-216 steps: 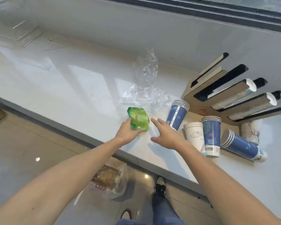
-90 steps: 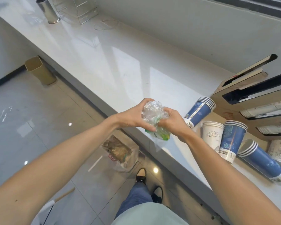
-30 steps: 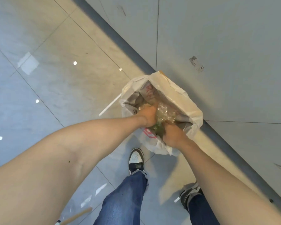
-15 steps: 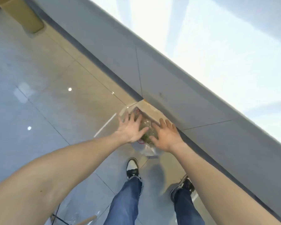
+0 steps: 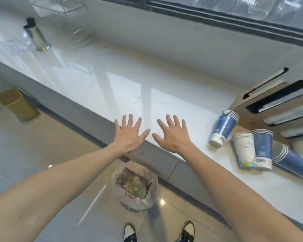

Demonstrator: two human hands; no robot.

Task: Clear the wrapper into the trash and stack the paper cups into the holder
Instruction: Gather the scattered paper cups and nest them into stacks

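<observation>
Both hands hover palm-down with fingers spread and nothing in them, the left hand [image 5: 129, 132] over the near edge of the white surface [image 5: 98, 81], the right hand [image 5: 173, 133] just beside it. The wrapper [image 5: 136, 188] lies crumpled in the trash bag [image 5: 147, 201] on the floor, below and nearer than the hands. The paper cups [image 5: 243, 145] cluster on the surface to the right of the right hand, near the wooden holder [image 5: 248, 121].
</observation>
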